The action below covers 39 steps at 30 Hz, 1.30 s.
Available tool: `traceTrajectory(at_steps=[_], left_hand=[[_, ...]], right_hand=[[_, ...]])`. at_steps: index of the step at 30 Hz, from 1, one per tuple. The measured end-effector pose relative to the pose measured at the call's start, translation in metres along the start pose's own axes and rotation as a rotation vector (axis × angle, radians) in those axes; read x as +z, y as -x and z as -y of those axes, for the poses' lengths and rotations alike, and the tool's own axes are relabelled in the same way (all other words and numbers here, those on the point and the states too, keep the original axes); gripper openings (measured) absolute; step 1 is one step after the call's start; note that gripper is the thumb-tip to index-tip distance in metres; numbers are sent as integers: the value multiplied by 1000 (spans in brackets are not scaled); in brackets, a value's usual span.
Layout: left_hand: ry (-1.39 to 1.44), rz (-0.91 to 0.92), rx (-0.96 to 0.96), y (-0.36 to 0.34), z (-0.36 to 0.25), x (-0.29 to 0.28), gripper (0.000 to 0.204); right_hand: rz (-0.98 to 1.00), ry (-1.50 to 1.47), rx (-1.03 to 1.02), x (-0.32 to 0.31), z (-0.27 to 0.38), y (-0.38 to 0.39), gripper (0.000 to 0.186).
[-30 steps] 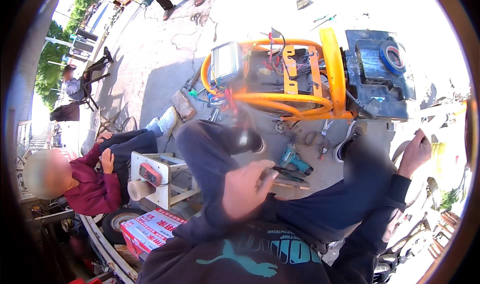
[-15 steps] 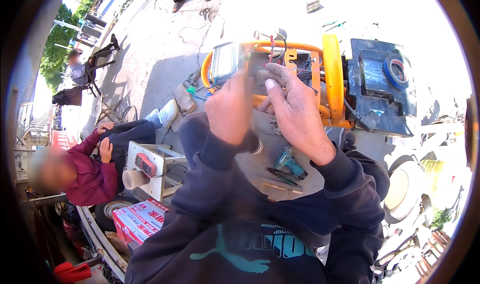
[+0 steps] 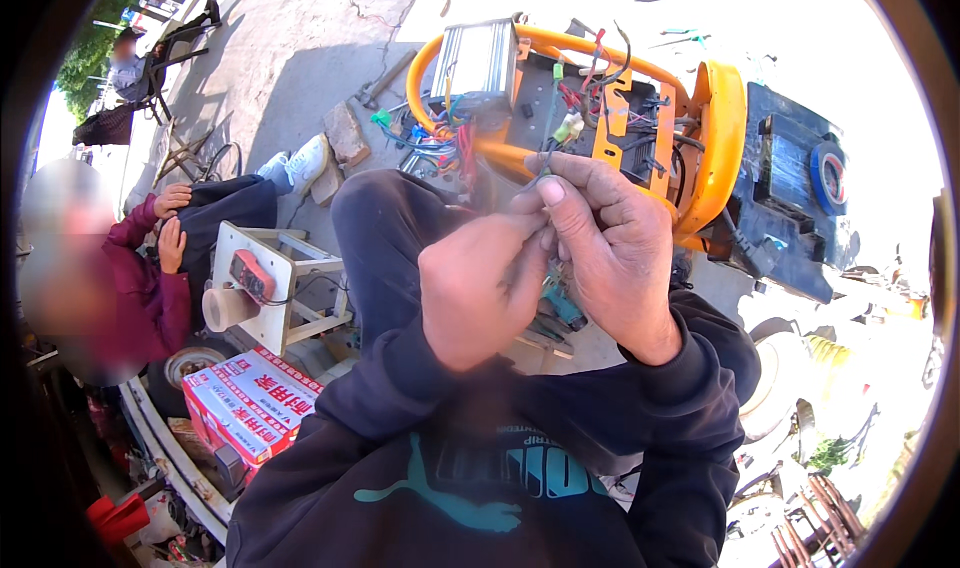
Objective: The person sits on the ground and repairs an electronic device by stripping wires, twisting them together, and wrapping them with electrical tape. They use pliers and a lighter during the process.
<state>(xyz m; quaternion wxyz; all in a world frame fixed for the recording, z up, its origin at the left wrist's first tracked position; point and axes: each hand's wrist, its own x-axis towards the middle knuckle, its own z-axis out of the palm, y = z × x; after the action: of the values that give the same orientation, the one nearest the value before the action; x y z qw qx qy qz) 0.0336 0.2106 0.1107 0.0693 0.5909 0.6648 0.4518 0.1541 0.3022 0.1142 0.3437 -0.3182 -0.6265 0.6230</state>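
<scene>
My left hand [image 3: 480, 293] and my right hand [image 3: 615, 248] meet in front of my lap, fingertips pinched together around something small, greenish and thin, mostly hidden. Just beyond them is an orange tubular frame [image 3: 727, 138] carrying a silver finned box [image 3: 473, 60], orange slotted brackets [image 3: 612, 118] and bundles of coloured wires [image 3: 450, 138]. A black plastic case [image 3: 790, 238] lies right of the frame, with a blue tape roll [image 3: 828, 168] on it. A teal power drill [image 3: 563, 306] is partly hidden behind my hands, beside some dark tools [image 3: 550, 330].
At my left, a person [image 3: 150, 278] in maroon sits beside a white stool [image 3: 255, 308] holding a red meter [image 3: 252, 276]; a cardboard box [image 3: 250, 403] and a wheel [image 3: 185, 363] are below. A brick [image 3: 345, 133] lies ahead. Another seated person [image 3: 140, 73] is farther back.
My right hand has come in from the far right to meet my left hand, and both now pinch together. The view has shifted, bringing the frame's wiring more into sight.
</scene>
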Motion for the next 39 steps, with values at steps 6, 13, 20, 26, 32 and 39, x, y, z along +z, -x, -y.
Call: traceTrajectory(at_steps=[6,13,20,26,32,39], left_hand=[[177,-101,-207,8,4,-20,19],[256,13,-199,-5,19,-32,25],[538,-115,-467,7,23,-27,13],[671,-156,-676,-1,25,-33,19],[729,-50,-548,5,23,-27,32],[557,-57,-414,0,35,-22,21]], right_hand=[[42,174,-125,7,-6,5,20],[84,399,-354,11,-5,5,21],[148,565,-379,19,-5,2,19],[106,339,-69,14,-4,-2,20],[151,-58,124,10,4,-7,17],[173,311,-207,19,-1,-14,17]])
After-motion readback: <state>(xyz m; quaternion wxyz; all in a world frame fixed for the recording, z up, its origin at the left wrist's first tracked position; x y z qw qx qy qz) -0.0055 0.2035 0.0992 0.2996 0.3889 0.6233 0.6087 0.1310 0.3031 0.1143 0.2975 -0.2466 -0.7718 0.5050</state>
